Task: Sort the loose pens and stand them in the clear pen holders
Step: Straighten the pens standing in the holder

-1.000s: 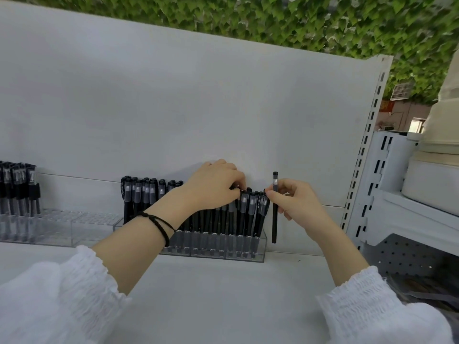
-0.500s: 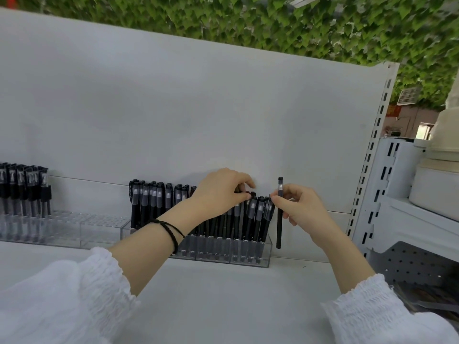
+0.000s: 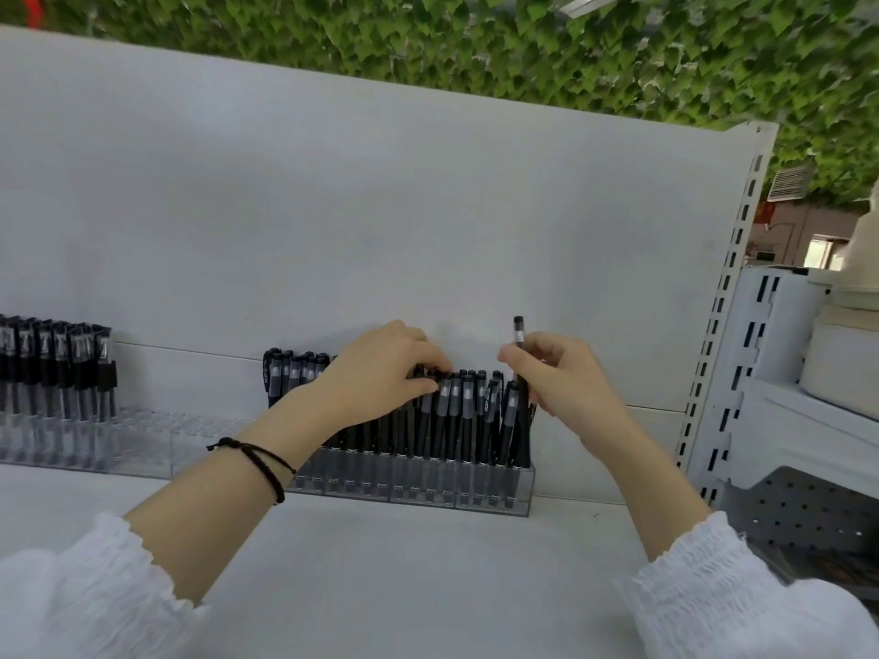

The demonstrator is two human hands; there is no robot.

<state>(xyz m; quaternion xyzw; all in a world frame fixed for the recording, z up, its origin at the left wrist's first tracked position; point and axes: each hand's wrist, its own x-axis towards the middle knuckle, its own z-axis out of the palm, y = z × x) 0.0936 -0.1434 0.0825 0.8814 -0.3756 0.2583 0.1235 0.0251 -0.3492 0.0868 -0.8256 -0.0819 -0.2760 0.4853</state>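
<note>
Green ivy wall [image 3: 523,54] above white back panel [image 3: 333,221]; pegboard [image 3: 804,511] at right.

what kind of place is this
Probably a stationery shop display: a white slotted shelf upright, clear pen holders packed with identical black pens, and more white shelving alongside.

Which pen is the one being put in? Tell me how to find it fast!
Look at the clear pen holder standing against the white back panel, the one both hands touch. Go to its right end, where the right hand pinches one black pen. It alone pokes up high above the other pens' caps.
</note>
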